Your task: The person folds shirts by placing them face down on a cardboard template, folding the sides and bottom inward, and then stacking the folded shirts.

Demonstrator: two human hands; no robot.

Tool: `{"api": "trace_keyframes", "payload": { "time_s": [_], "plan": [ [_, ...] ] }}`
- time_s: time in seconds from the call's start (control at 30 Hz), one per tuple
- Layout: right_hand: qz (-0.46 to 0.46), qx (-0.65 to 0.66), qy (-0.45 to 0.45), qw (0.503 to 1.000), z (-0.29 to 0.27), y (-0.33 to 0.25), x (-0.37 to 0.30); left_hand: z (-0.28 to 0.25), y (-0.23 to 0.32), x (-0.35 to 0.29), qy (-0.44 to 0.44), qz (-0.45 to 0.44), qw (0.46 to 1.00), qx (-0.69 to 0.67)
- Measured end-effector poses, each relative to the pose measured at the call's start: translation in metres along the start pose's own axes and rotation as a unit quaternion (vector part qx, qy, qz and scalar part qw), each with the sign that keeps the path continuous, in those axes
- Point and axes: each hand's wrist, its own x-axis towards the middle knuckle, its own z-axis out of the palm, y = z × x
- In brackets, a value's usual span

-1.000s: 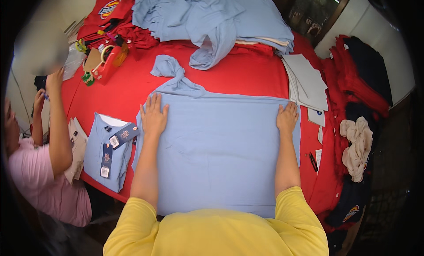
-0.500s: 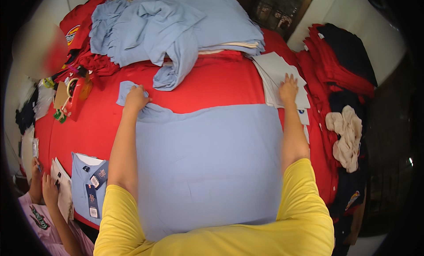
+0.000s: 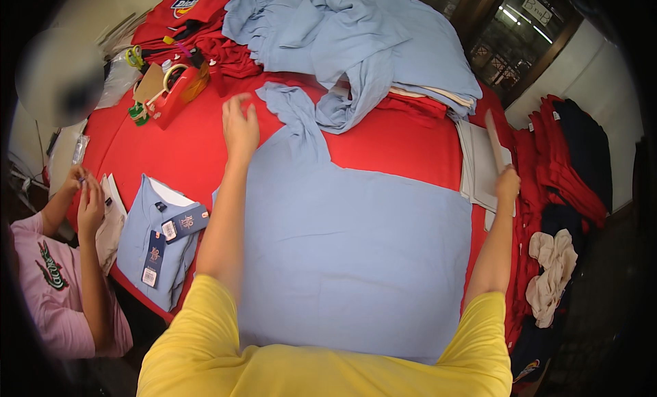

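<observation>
A light blue shirt lies spread flat in front of me, one sleeve stretching away at its upper left. My left hand is over its left edge, fingers apart and holding nothing. At the right, my right hand grips a pale cardboard sheet, which stands tilted up and shows nearly edge-on. Beneath and beside it is a stack of similar white-grey sheets.
A heap of light blue shirts fills the far side of the red-covered table. Folded tagged shirt, red tape dispenser and a co-worker's hands are left. Red and navy garments and beige cloth lie right.
My left hand has let go of the shirt's sleeve and lifted. My right hand has taken a cardboard sheet off the stack and tilted it up. The view has turned leftward.
</observation>
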Motion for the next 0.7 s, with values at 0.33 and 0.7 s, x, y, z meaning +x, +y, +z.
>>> {"api": "trace_keyframes", "payload": {
  "time_s": [0.33,0.7],
  "plan": [
    [-0.113,0.785,-0.12,0.597,-0.113,0.004,-0.172,-0.096,-0.021,-0.124,-0.193,0.113,0.949,0.221],
    [-0.24,0.537,-0.501,0.636,-0.082,-0.158,-0.297,-0.259,0.004,-0.139,-0.269,0.005,0.885,0.38]
  ]
}}
